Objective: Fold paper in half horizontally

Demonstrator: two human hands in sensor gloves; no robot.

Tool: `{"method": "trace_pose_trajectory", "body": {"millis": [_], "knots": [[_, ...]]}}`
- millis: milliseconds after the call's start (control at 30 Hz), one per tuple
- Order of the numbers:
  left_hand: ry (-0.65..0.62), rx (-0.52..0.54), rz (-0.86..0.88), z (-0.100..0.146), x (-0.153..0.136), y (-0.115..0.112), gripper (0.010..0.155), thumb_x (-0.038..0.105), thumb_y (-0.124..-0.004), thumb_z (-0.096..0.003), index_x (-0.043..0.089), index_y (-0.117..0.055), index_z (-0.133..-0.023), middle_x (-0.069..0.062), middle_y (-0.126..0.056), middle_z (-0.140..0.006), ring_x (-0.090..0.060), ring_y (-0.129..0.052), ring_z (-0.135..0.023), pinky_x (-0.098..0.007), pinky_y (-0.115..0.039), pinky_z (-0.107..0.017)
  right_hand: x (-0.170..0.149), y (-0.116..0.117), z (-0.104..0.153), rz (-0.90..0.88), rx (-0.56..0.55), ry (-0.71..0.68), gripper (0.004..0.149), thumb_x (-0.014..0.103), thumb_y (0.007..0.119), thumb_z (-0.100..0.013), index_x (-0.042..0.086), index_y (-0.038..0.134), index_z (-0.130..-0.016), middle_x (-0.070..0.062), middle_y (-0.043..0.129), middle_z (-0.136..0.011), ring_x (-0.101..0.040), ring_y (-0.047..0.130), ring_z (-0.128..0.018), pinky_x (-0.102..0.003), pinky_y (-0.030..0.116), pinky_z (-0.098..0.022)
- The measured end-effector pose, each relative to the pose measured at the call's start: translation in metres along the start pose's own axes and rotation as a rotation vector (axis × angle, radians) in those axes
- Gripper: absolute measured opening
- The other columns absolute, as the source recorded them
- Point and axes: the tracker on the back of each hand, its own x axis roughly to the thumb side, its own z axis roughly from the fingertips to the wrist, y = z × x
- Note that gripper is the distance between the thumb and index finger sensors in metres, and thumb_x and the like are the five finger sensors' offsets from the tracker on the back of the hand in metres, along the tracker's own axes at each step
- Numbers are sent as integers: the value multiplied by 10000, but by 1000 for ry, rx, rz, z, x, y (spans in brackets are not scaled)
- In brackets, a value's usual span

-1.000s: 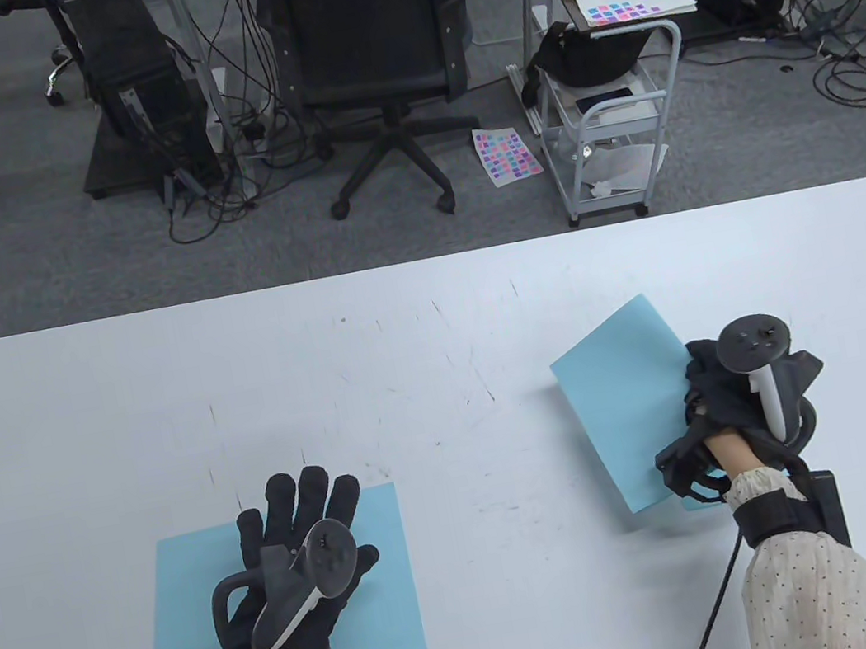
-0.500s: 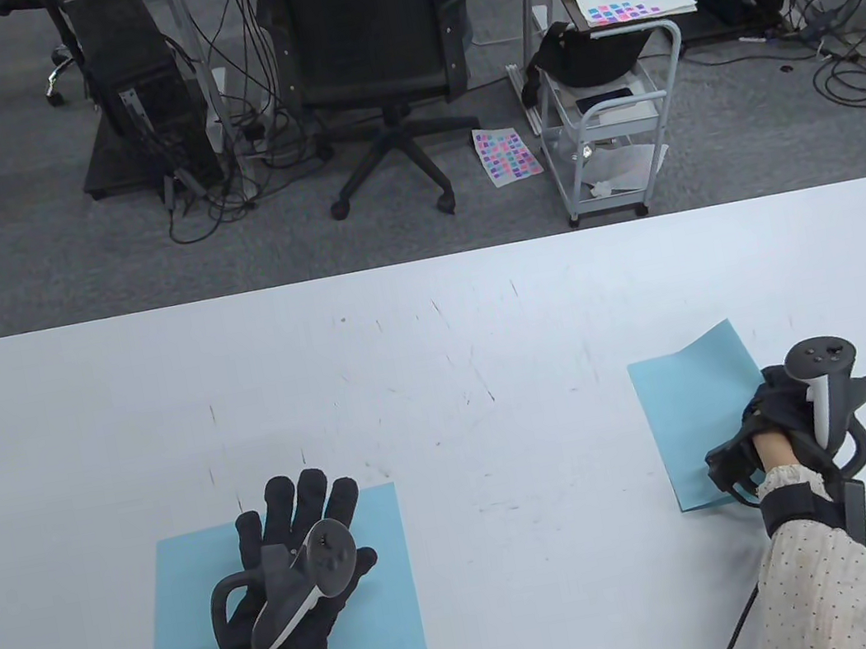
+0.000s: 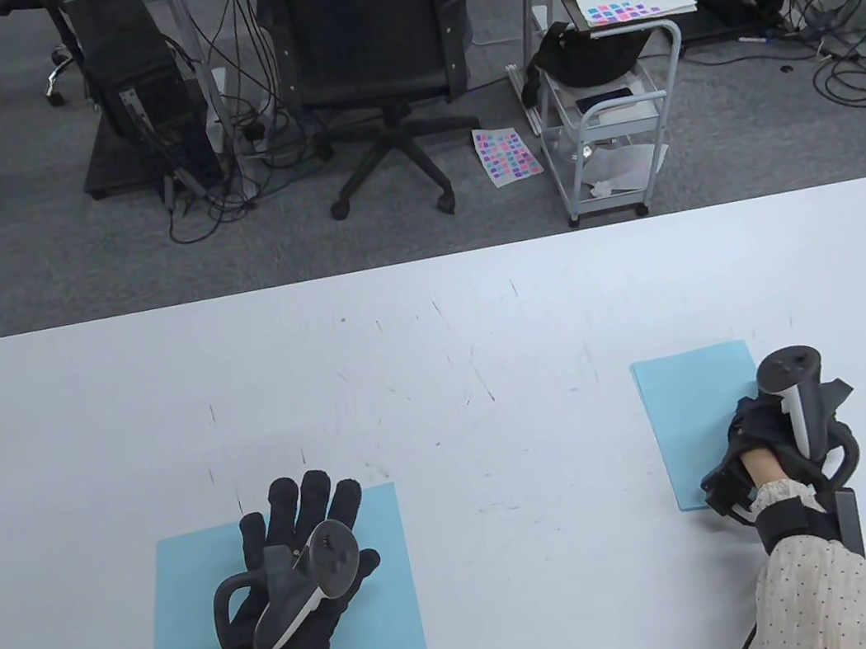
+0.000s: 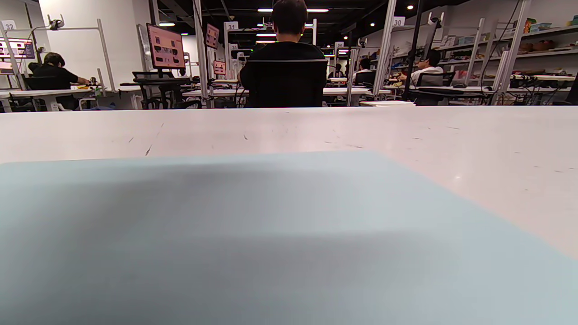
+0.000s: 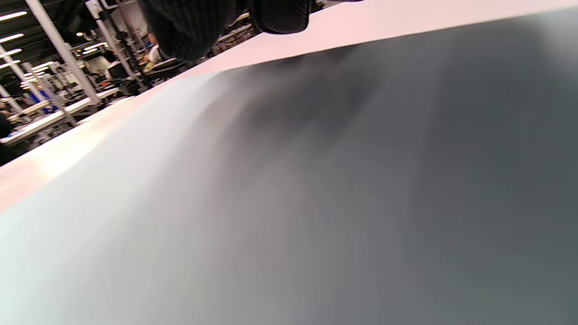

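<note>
Two light-blue papers on white surface [image 3: 433, 324].
Unfolded sheet [image 3: 197, 600] flat front-left; narrower folded sheet [image 3: 693, 421] flat front-right, well apart.

light blue paper [image 3: 197, 600], black gloves [image 3: 301, 524], white table [image 3: 433, 324]

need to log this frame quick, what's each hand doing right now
Left hand: open, fingers spread flat on the blue sheet.
Right hand: on the folded blue paper; grip cannot be told.
</note>
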Motion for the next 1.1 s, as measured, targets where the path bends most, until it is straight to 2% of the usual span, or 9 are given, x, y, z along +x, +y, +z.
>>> {"method": "trace_pose_trajectory", "body": {"millis": [300,500,667,933,1100], "knots": [[-2,0,9,2,2,0,797,663,-631,-324,582,-268,-1029,200,-229,-1211,-195,-246,-1185,-565,-326,-883,34,19,57,104,62,-303,622,327,721,-479,315,483,-1053,-56,429,-1155,-419,268,-1054,-674,216,-728],[5,0,14,3,2,0,798,663,-631,-324,580,-265,-1029,195,-234,-1211,-197,-274,-1187,-563,-344,-883,46,33,104,148,136,-522,668,396,726,-470,334,433,-1068,-42,354,-1179,-417,206,-1061,-678,187,-726],[20,-4,25,3,-1,0,803,661,-632,-326,569,-258,-1032,178,-243,-1212,-193,-357,-1185,-546,-392,-881,43,45,134,263,95,-696,677,440,712,-465,349,424,-1071,-33,332,-1189,-415,178,-1065,-680,180,-723],[90,7,12,2,-13,1,814,659,-638,-326,548,-262,-1039,169,-309,-1216,-201,-458,-1173,-544,-448,-869,35,52,167,293,120,-861,708,486,702,-456,380,373,-1075,-16,269,-1199,-414,116,-1063,-687,140,-714],[251,44,-45,0,-23,2,844,623,-736,-330,513,-314,-1053,144,-409,-1211,-205,-566,-1144,-530,-519,-850,32,56,173,335,123,-906,708,491,701,-455,392,371,-1073,3,237,-1205,-400,71,-1063,-689,116,-709]]}}
